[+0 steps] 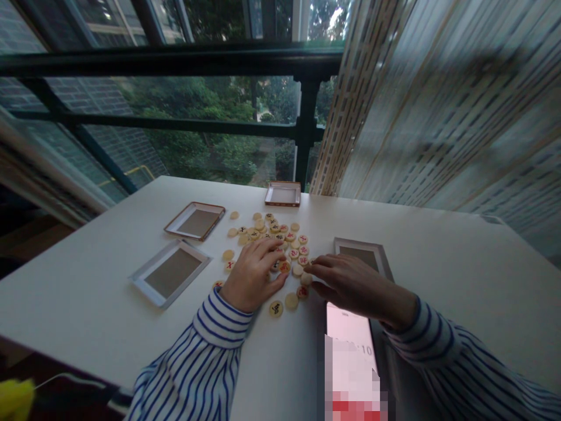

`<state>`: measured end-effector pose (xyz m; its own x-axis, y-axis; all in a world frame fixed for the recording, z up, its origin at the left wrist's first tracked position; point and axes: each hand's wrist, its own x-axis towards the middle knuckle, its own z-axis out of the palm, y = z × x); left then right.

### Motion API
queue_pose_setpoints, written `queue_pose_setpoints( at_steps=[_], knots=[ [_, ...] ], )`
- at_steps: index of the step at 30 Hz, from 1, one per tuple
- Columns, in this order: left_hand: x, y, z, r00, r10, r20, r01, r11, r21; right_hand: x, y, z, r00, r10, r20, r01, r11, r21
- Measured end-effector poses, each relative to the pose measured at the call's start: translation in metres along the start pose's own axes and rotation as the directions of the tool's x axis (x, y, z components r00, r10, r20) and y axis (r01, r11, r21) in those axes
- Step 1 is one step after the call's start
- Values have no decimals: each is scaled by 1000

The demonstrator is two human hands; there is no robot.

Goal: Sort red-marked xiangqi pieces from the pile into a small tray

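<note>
A loose cluster of round Chinese chess pieces point(294, 253), marked in red or black or showing a blank side, lies mid-table. My left hand point(254, 269) is open over the cluster, fingers spread and bent down, with a red-marked piece point(284, 266) by its thumb. The left fingertips reach in among the pieces; whether they press on one is hard to see. At the cluster's right edge is my right hand point(346, 280), palm down and open. Its thumb and fingers are apart, close to a blank piece point(305, 279). Nearer me lie a black-marked piece point(276, 309) and a blank one point(291, 300).
Two shallow box trays, one brown-rimmed point(214, 225) and one white point(139, 279), lie at left. Another small tray point(283, 204) stands at the back. A grey-rimmed tray point(385, 257) is partly behind my right hand. A lit phone point(348, 327) lies below my right wrist.
</note>
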<state>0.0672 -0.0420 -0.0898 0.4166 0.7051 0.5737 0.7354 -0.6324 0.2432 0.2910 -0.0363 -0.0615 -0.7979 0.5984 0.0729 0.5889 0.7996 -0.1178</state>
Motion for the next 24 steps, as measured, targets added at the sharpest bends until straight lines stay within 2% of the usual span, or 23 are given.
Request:
queue_pose_setpoints(
  at_steps=[6,13,19,24],
  knots=[
    [0,2,-1,998,22,-56,-24,999,-25,-2,3,-6,999,11,-37,-12,1000,-9],
    [3,6,-2,997,25,-75,-29,998,-56,-8,9,-29,992,77,-98,-84,994,-71],
    [18,17,-8,997,49,-63,-52,997,-56,-14,22,-45,970,166,-177,-175,984,-39],
    [37,31,-12,996,79,-42,-82,994,-67,-17,24,-57,932,273,-237,-267,962,56]
  ],
)
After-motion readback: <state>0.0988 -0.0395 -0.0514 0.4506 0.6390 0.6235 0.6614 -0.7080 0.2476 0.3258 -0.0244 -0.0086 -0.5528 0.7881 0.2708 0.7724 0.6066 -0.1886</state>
